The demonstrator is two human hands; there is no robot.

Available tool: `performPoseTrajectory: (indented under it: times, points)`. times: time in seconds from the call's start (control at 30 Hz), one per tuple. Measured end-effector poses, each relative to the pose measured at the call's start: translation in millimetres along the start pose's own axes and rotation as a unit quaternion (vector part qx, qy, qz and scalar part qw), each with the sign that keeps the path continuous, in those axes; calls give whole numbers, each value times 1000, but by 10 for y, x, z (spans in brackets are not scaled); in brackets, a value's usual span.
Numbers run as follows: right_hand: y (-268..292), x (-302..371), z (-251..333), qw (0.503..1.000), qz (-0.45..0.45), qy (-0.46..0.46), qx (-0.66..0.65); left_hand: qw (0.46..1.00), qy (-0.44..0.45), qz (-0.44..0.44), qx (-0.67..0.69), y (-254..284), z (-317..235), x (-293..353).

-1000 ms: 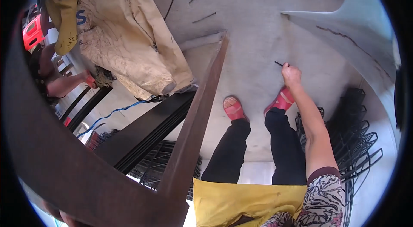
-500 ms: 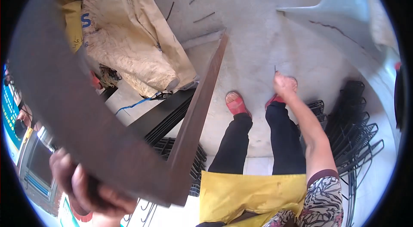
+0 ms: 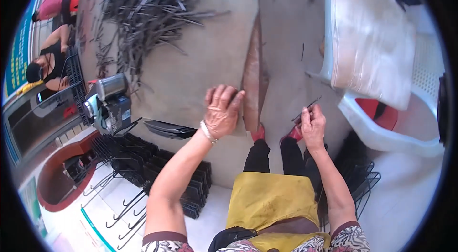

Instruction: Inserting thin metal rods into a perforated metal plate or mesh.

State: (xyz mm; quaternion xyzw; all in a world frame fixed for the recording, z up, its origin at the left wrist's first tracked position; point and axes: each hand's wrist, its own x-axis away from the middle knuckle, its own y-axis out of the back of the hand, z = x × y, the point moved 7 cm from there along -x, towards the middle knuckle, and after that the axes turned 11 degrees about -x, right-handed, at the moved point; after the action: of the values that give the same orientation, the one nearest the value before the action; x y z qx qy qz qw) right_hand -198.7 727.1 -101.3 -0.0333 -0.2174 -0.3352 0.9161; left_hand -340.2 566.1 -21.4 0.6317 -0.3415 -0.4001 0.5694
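My left hand (image 3: 222,111) lies on the table top (image 3: 210,51) beside its brown edge, fingers spread, with a white bracelet at the wrist. In my right hand (image 3: 312,128), held out past the table's right edge above my red sandals, thin dark strips (image 3: 307,109) are pinched between the fingers; I cannot tell how many. A big loose heap of similar dark strips (image 3: 143,8) covers the far left of the table. Left of my left hand rests a stack of flat black pieces (image 3: 169,129).
A device with a metal cylinder (image 3: 112,85) stands at the table's left. Black wire racks (image 3: 157,166) and a reddish-brown basin (image 3: 52,175) are at lower left. To the right is a pale plastic chair (image 3: 362,118) with a cushion (image 3: 372,37). Other people (image 3: 52,56) sit far left.
My right hand has come up from the floor, holding thin dark strips. The view has risen from beside the table's edge, and my left hand now shows flat on the top.
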Motion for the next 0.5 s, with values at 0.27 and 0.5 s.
performPoseTrajectory:
  times: [0.27, 0.5]
  points:
    - [-939, -347, 1941, 963, 166, 205, -61, 997, 52, 17, 51, -237, -36, 15]
    - [118, 95, 795, 983, 64, 92, 147, 997, 40, 18, 68, -261, -78, 48]
